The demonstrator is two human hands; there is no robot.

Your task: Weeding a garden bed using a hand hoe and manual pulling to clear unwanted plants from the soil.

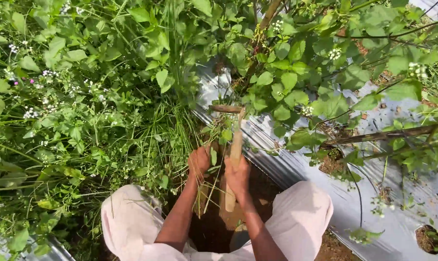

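Observation:
My right hand (pixel 238 175) grips the wooden handle of a small hoe (pixel 235 145), whose dark blade sits at the top near a plant stem. Beside it, my left hand (pixel 198 162) is closed around a bunch of green weed stems (pixel 214 137) rising from the soil. Both forearms reach forward between my knees, which are covered in pale pink cloth (pixel 132 217). Bare brown soil (pixel 214 227) shows below my hands.
Dense weeds and grass (pixel 83 106) fill the left side. A silver plastic mulch sheet (pixel 296 169) covers the bed to the right, with planting holes (pixel 428 238) and leafy plants (pixel 301 63) growing through it. A thick woody stem (pixel 383 135) lies across the sheet.

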